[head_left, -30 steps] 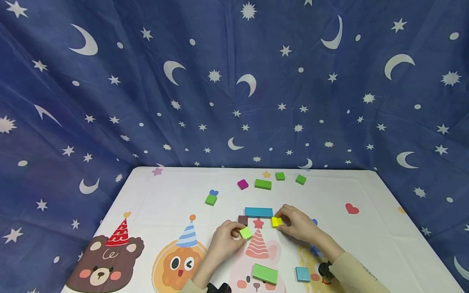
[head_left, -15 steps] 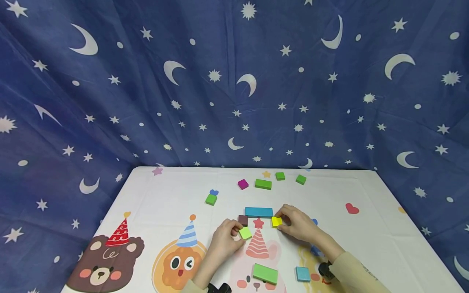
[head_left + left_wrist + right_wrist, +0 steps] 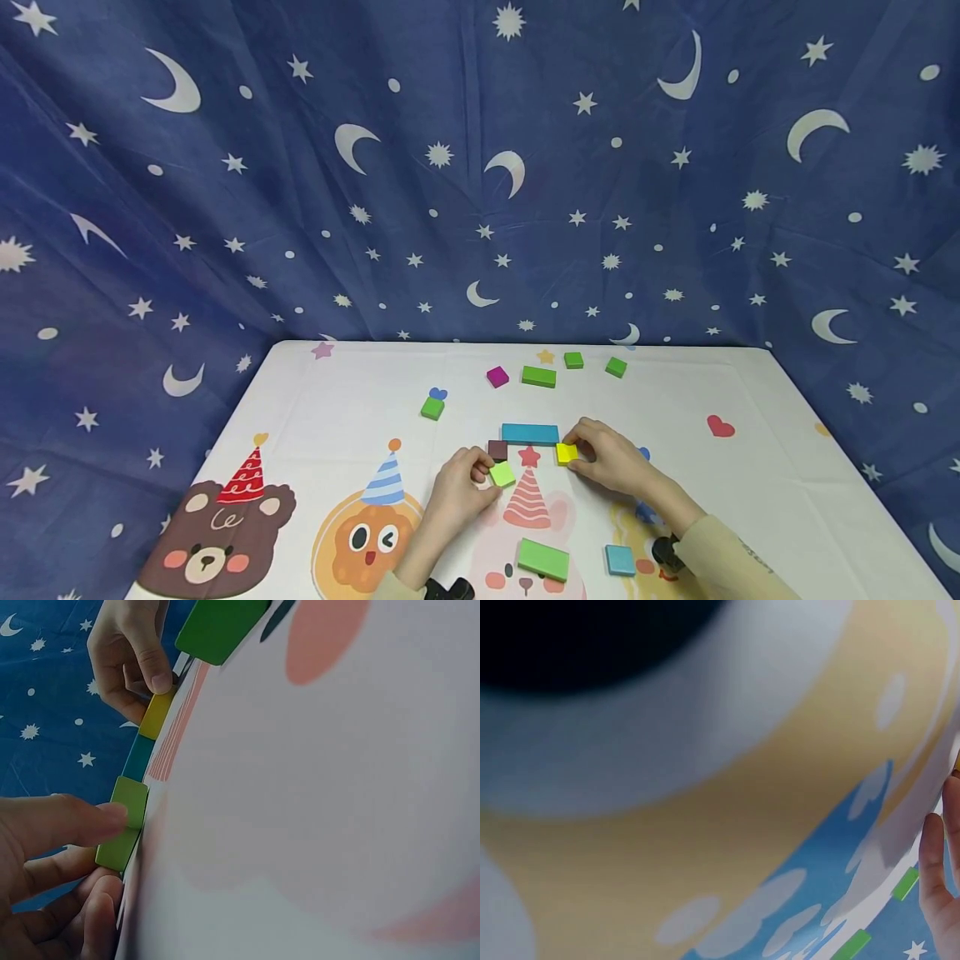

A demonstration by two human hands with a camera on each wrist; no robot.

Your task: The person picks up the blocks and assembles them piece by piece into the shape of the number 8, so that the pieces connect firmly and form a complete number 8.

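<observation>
My left hand [image 3: 461, 490] pinches a lime green block [image 3: 502, 474] just in front of a dark brown block [image 3: 497, 450]. In the left wrist view the left thumb [image 3: 105, 821] lies on the near face of that lime block. My right hand [image 3: 611, 454] holds a yellow block [image 3: 566, 454] between thumb and fingers. A long blue block [image 3: 530, 434] lies behind, spanning from the brown block's side to the yellow one's. The right wrist view shows only fingertips [image 3: 932, 840] at its right edge.
Nearer the front lie a large green block [image 3: 543, 560] and a light blue block [image 3: 620, 561]. Toward the back are a magenta block [image 3: 497, 377], a green bar [image 3: 539, 377] and several small green blocks [image 3: 616, 367]. Beyond the white tablecloth [image 3: 360, 375] hangs a blue starry curtain [image 3: 420, 275].
The lime green block has turned slightly and edged a little toward the brown block with my left fingers. My right hand and the yellow block have stayed nearly still.
</observation>
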